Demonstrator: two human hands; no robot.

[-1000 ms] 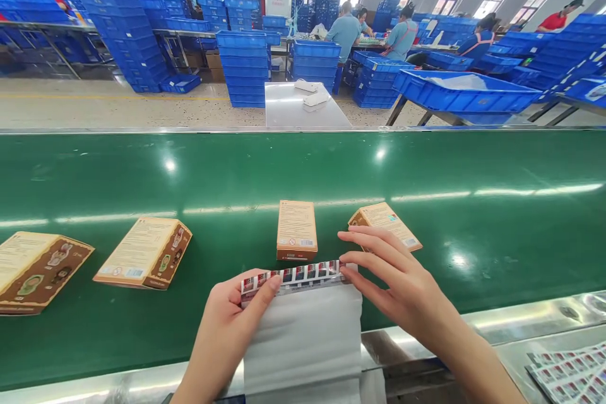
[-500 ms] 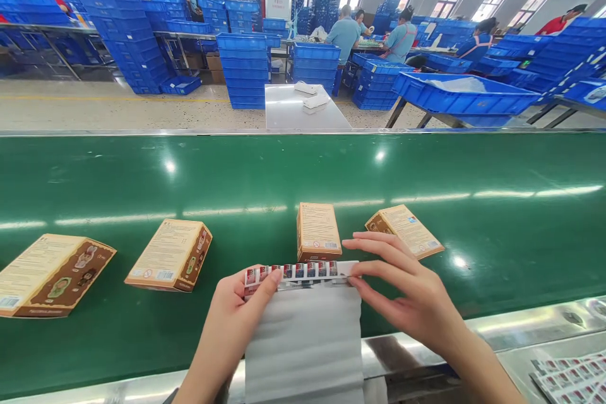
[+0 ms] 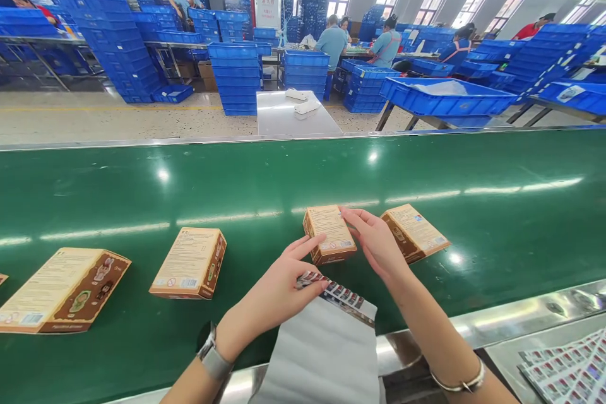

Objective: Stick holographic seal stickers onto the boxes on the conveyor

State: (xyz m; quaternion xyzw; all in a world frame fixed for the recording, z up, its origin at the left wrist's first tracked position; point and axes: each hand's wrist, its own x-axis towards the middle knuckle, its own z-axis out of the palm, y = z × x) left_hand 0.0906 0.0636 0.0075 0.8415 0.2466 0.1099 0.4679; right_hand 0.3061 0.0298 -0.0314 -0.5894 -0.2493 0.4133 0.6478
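Observation:
My left hand (image 3: 288, 281) is closed on a strip of small printed stickers (image 3: 345, 295), thumb on top. Its index finger reaches onto the upper face of a tan and brown printed box (image 3: 326, 227). A long pale backing sheet (image 3: 326, 353) hangs from the strip towards me. My right hand (image 3: 374, 237) is at that box's far right corner, fingertips close together and touching it. Whatever is between them is too small to make out. Just right of this hand lies another such box (image 3: 416, 230), a small coloured sticker on its face.
More tan boxes lie to the left on the green conveyor belt (image 3: 265, 170), one being a box (image 3: 189, 262) near my left hand. Sticker sheets (image 3: 568, 366) lie on the metal surface at lower right. Beyond the belt stand stacked blue crates (image 3: 235, 79) and several people working.
My right hand has left the sticker strip and moved up to the middle box. The left hand has moved right and forward with the strip, now tilted. The boxes have shifted right.

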